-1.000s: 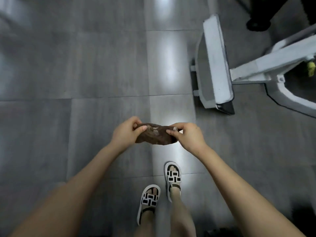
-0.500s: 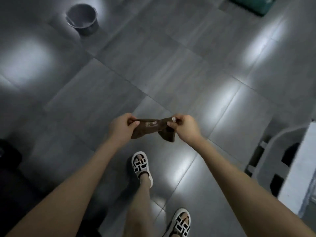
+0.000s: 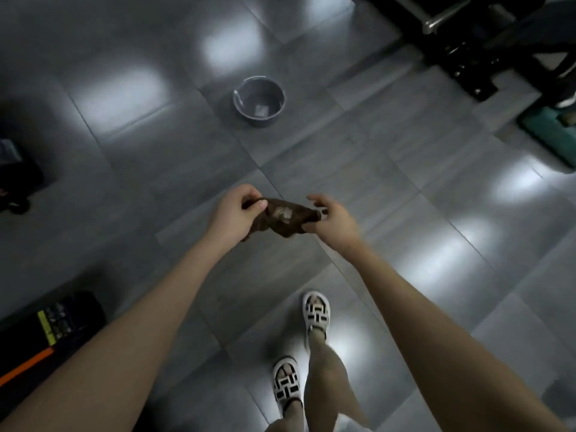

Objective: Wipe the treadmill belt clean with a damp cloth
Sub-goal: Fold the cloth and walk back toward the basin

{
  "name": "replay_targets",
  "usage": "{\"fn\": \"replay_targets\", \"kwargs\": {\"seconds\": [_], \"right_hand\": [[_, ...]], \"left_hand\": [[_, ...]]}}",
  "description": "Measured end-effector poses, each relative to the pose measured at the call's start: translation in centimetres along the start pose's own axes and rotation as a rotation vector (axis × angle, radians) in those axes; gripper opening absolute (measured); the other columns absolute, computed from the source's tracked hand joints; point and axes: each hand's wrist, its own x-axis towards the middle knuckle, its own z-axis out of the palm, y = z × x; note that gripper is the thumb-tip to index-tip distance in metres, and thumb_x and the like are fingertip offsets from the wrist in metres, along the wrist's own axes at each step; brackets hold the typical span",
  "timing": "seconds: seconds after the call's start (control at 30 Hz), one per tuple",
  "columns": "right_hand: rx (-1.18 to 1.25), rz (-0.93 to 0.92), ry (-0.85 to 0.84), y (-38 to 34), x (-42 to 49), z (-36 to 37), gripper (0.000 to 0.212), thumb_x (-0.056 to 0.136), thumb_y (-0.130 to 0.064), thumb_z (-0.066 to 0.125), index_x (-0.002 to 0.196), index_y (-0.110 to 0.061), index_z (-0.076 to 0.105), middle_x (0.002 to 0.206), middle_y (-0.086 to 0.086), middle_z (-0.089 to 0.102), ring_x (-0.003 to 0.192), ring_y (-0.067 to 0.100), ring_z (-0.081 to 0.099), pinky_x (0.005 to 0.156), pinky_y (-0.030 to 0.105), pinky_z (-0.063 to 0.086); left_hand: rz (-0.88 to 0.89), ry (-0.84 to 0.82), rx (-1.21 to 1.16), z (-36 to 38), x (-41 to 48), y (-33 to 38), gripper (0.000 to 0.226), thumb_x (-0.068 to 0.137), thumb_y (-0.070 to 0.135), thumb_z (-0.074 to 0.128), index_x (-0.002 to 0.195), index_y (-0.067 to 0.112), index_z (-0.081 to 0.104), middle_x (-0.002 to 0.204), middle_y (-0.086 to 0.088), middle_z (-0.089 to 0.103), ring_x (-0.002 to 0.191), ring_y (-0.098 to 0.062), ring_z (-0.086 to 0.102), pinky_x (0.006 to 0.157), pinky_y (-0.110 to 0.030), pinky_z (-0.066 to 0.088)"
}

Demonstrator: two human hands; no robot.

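Observation:
A dark brown cloth (image 3: 282, 218) hangs bunched between my two hands above the grey tiled floor. My left hand (image 3: 238, 213) grips its left end with curled fingers and thumb. My right hand (image 3: 330, 219) pinches the right end, with some fingers lifted off it. A grey bucket (image 3: 258, 101) stands on the floor ahead of the hands. No treadmill belt is plainly in view.
Black gym equipment (image 3: 467, 42) fills the upper right, with a green object (image 3: 548, 132) beside it. A dark machine with a yellow label (image 3: 59, 322) sits at lower left, another dark object (image 3: 15, 176) at the left edge. My sandalled feet (image 3: 314, 313) stand below.
The view has swung round: the white machine left the frame and the bucket now sits ahead, nearer the centre. Both hands keep hold of the cloth; my right fingers have loosened.

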Motion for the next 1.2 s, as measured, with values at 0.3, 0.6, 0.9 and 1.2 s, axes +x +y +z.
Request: {"fn": "replay_targets", "kwargs": {"seconds": [0.3,0.6,0.9,1.2], "right_hand": [[0.107,-0.092,-0.119,-11.9,22.8,2.5,0.111,0.059,-0.047,0.082,0.148,-0.032,0.017,0.149,-0.003,0.035,0.136,0.019,0.033,0.110,0.047,0.030],[0.446,-0.030,-0.140,-21.7,45.4,5.0,0.029,0.078,-0.018,0.070,0.105,-0.023,0.058,0.094,-0.002,0.065,0.086,0.015,0.062,0.077,0.042,0.049],[0.031,0.280,0.108,-17.1,63.9,6.5,0.025,0.090,-0.012,0.054,0.113,-0.022,0.053,0.087,-0.008,0.060,0.090,0.024,0.063,0.069,0.027,0.040],[-0.279,0.550,0.252,-8.6,76.4,11.4,0.033,0.088,-0.013,0.046,0.119,-0.024,0.053,0.095,0.007,0.068,0.084,0.029,0.061,0.064,0.030,0.043]], "left_hand": [[-0.104,0.131,0.071,-8.0,23.6,1.1,0.013,0.081,0.028,0.073,0.082,0.017,0.066,0.104,-0.001,0.067,0.099,-0.019,0.060,0.087,-0.036,0.046],[-0.229,0.079,-0.316,-14.5,48.0,0.1,0.010,0.081,0.020,0.073,0.074,0.025,0.068,0.084,0.009,0.067,0.088,-0.014,0.063,0.084,-0.030,0.049],[-0.388,0.015,-0.179,-14.3,72.9,-12.4,0.017,0.090,0.018,0.060,0.102,0.009,0.069,0.096,-0.002,0.064,0.091,-0.013,0.055,0.078,-0.022,0.038],[-0.492,-0.116,-0.081,-7.1,83.1,-26.3,0.021,0.094,0.018,0.052,0.109,0.012,0.065,0.111,-0.007,0.065,0.103,-0.028,0.058,0.090,-0.036,0.047]]}}
